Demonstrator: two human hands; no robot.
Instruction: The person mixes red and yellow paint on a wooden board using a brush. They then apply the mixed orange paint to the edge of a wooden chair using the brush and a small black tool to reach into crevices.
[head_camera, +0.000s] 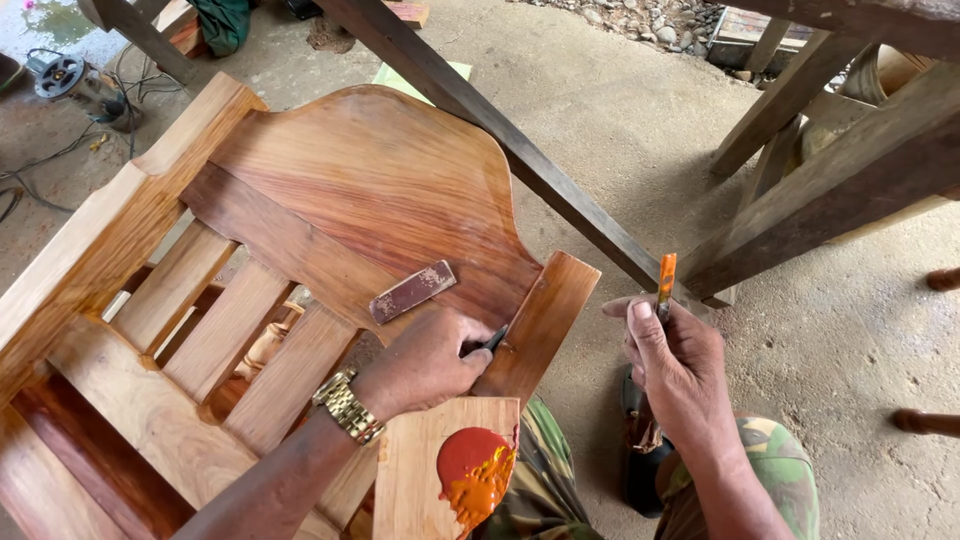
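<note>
My left hand (425, 362), with a gold watch on its wrist, grips a small dark tool (494, 339) and presses its tip to a joint of the reddish wooden chair back (380, 180). My right hand (680, 365) holds an orange-smeared stick (665, 283) upright, off to the right of the chair. A small wooden board (420, 470) with a blob of red-orange putty (474, 472) rests by my lap. A flat dusty brown strip (412, 291) lies on the chair's panel.
Dark wooden beams (500, 130) cross above the chair back. More timber frames (850, 150) stand at right. A power tool with cables (70, 80) lies on the concrete floor at top left. Gravel (650, 20) sits at the top.
</note>
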